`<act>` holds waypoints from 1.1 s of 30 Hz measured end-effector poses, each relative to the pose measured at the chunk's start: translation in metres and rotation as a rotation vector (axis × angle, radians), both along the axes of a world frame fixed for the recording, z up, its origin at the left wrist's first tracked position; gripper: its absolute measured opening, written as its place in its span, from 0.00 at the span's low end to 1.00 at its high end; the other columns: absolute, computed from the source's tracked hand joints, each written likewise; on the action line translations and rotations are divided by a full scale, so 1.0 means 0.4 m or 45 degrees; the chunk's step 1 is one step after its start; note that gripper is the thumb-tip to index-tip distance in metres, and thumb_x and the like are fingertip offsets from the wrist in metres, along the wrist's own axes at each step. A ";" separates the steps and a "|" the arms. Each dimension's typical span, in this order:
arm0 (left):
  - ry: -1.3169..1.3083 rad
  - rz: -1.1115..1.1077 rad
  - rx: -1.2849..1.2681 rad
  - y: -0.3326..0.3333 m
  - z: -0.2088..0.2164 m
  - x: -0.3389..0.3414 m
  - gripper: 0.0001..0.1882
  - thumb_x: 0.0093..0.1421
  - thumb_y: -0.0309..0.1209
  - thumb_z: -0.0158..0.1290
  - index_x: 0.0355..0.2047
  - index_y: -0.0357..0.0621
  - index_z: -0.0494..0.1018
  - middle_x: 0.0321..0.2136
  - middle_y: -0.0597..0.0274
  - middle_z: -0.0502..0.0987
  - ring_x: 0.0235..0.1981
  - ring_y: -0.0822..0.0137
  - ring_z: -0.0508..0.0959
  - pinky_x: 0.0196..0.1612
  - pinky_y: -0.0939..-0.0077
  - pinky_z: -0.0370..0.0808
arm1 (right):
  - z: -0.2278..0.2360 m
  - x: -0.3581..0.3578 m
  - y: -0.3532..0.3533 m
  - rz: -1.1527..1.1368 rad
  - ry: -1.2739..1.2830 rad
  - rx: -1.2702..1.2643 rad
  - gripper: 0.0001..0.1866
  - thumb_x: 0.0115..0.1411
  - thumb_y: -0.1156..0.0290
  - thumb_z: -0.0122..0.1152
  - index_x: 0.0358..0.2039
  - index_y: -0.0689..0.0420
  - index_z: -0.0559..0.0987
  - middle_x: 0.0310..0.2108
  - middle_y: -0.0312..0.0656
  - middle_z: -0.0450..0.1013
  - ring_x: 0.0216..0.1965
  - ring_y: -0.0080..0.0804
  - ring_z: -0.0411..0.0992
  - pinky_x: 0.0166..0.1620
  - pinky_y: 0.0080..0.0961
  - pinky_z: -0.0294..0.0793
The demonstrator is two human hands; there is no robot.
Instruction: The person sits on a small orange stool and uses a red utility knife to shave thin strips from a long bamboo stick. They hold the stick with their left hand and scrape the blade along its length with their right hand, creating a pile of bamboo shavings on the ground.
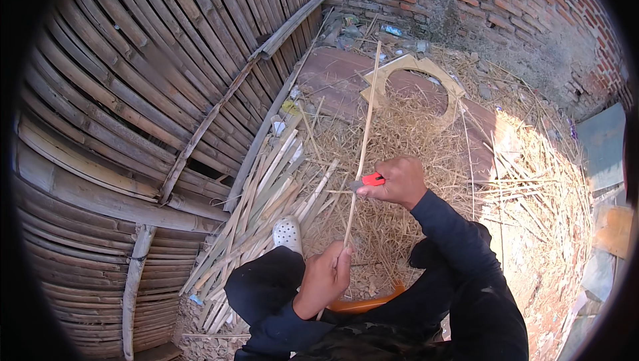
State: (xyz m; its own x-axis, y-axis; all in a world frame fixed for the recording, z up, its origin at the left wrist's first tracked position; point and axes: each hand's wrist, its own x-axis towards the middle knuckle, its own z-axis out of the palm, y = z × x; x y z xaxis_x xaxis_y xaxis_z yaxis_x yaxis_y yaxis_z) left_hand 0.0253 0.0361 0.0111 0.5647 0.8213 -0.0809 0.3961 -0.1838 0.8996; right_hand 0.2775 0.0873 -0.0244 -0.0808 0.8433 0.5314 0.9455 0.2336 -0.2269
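Observation:
A long, thin bamboo strip (367,121) slants up and away from my lap. My left hand (324,281) is closed round its lower part, near my knee. Farther up, my right hand (401,182) grips a small knife with a red handle (373,179). Its grey blade lies against the strip, and my right thumb presses close beside it. Pale shavings (386,234) cover the ground beneath both hands.
Split bamboo strips (266,194) lie piled at the left, by my white clog (287,234). A bamboo slat wall (146,74) rises at the left, a brick wall (519,21) at the back. A board with a round cutout (459,91) lies beyond the shavings.

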 end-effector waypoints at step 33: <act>-0.015 -0.106 0.042 -0.088 -0.009 -0.084 0.07 0.63 0.27 0.48 0.35 0.38 0.76 0.10 0.59 0.65 0.10 0.71 0.67 0.16 0.76 0.62 | 0.014 -0.048 -0.105 0.061 0.229 -0.045 0.32 0.48 0.34 0.58 0.12 0.53 0.77 0.09 0.42 0.68 0.12 0.41 0.69 0.19 0.36 0.67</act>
State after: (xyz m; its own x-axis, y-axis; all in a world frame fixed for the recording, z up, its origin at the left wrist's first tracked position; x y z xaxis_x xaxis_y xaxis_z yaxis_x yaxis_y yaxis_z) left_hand -0.0082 0.0008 0.0076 0.6320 0.7735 -0.0478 0.3677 -0.2451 0.8971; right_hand 0.2584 0.0452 -0.0189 -0.0275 0.8590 0.5112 0.8770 0.2661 -0.4001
